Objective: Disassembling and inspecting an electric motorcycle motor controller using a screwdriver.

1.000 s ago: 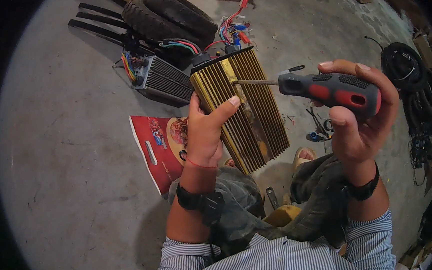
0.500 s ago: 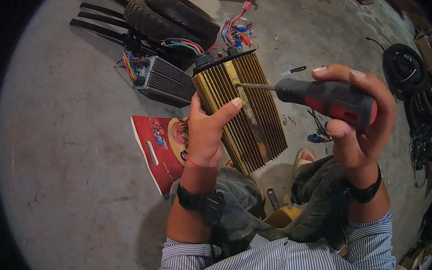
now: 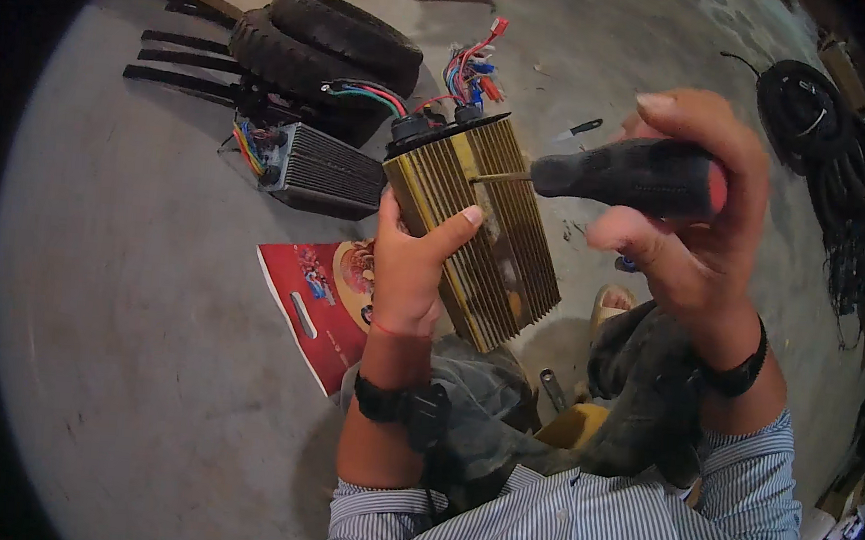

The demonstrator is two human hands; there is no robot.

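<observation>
My left hand (image 3: 414,274) grips a gold finned motor controller (image 3: 518,266) by its left side, thumb lying across the fins. Thick coloured leads and a bundle of thin wires with plugs (image 3: 474,77) come out of its black end cap, which points away from me. In my right hand (image 3: 711,224) is a black and red screwdriver (image 3: 629,178), its handle held between thumb and fingers. The screwdriver's shaft runs leftward, its tip at the flat strip among the fins; whether it touches is hard to tell.
Beyond my left hand a grey finned controller (image 3: 329,172) lies on the concrete floor by stacked black tyres (image 3: 328,42). A red bag (image 3: 320,302) lies left of my knees. Also on the floor are a knife (image 3: 581,130), a wrench (image 3: 552,389) and coiled black tubes or cables (image 3: 804,115).
The screwdriver has turned in my right hand, showing less red on its handle, and has shifted slightly left. The fingers have changed position. My left hand keeps its hold on the controller.
</observation>
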